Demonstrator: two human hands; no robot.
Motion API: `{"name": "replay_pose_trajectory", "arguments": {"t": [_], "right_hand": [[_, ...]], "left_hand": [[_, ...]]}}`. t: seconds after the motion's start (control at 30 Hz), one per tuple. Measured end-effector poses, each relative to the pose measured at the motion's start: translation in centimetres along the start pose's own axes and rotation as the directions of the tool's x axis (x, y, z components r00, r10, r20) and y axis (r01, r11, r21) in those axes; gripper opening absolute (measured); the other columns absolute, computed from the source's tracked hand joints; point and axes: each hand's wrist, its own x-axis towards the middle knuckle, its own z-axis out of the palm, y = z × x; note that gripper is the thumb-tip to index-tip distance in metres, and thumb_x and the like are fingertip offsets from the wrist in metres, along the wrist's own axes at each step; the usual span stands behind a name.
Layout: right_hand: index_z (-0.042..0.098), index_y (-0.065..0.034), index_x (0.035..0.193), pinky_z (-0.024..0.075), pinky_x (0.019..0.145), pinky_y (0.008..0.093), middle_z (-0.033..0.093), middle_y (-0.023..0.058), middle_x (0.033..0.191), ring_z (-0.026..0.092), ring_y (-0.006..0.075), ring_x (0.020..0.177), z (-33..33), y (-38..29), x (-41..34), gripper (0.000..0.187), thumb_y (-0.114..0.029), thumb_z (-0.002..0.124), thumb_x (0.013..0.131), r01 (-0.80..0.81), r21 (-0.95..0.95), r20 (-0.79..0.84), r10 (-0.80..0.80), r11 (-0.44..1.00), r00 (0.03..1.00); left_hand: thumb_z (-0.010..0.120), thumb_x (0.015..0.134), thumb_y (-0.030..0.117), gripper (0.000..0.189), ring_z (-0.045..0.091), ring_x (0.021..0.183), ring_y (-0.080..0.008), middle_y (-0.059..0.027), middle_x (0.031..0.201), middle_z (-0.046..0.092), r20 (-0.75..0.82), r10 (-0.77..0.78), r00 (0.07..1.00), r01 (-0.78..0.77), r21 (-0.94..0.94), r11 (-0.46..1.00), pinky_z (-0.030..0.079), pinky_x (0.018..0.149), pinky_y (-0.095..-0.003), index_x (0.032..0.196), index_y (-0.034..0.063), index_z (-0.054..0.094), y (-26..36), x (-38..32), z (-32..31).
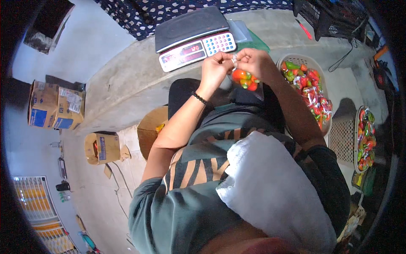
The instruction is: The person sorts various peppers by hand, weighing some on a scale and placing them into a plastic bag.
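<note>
A small clear plastic bag of red, orange and green peppers [245, 79] hangs from my two hands. My left hand [216, 67], with a dark beaded bracelet at its wrist, pinches the gathered neck of the bag [234, 59] from the left. On the other side, the fingertips of my right hand [258, 63] grip the same twisted neck. Just beyond my hands, a digital scale [192, 28] with a bare dark platform rests on the concrete counter [123, 65]. Clear plastic sheets or bags [239, 31] lie beside the scale.
To the right stands a pale plastic basket [328, 92] of bagged peppers, with a second basket [342, 143] farther right. A red-handled cutter [304, 29] lies near a black crate [330, 19]. Cardboard boxes [57, 104] are at left; an open carton [108, 147] stands on the floor.
</note>
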Motion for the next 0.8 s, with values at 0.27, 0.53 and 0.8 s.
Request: {"name": "replay_pose_trajectory", "arguments": {"t": [0.27, 0.53, 0.8], "right_hand": [[0.056, -0.0046, 0.078, 0.0473, 0.061, 0.0359, 0.06, 0.0129, 0.075, 0.061, 0.0269, 0.069, 0.8, 2.9, -3.6, 0.027, -0.027, 0.068, 0.068, -0.132, -0.105, -0.086, 0.123, 0.986, 0.989], [0.055, -0.0047, 0.074, 0.0443, 0.064, 0.0442, 0.055, 0.0146, 0.074, 0.056, 0.0322, 0.073, 2.4, 0.6, -3.9, 0.019, -0.019, 0.063, 0.065, 0.039, -0.559, -0.26, -0.219, 0.828, 0.941], [0.055, -0.007, 0.068, 0.0424, 0.061, 0.0424, 0.056, 0.0086, 0.07, 0.056, 0.0291, 0.07, 3.1, 0.9, -3.7, 0.013, -0.017, 0.062, 0.064, 0.041, -0.64, -0.301, -0.3, 0.768, 0.905]], "left_hand": [[0.057, 0.076, -0.002, 0.013, 0.055, 0.059, -0.0091, -0.004, 0.072, 0.06, 0.178, -0.181, 0.967, 0.213, -0.183, 0.96, 0.045, 0.054, -0.023, 0.089, -0.0004, 0.059, -2.1, -0.9, 2.3], [0.052, 0.082, 0.004, 0.013, 0.054, 0.066, -0.0108, -0.0063, 0.078, 0.062, 0.097, -0.035, 0.995, 0.012, 0.224, 0.974, 0.043, 0.061, -0.0233, 0.091, -0.0004, 0.06, -2.9, -0.8, 3.0], [0.049, 0.079, 0.0, 0.015, 0.053, 0.063, -0.009, -0.0041, 0.073, 0.06, 0.207, -0.173, 0.963, 0.191, -0.069, 0.979, 0.042, 0.056, -0.0225, 0.09, -0.0015, 0.059, -3.4, -0.3, 2.3]]}}
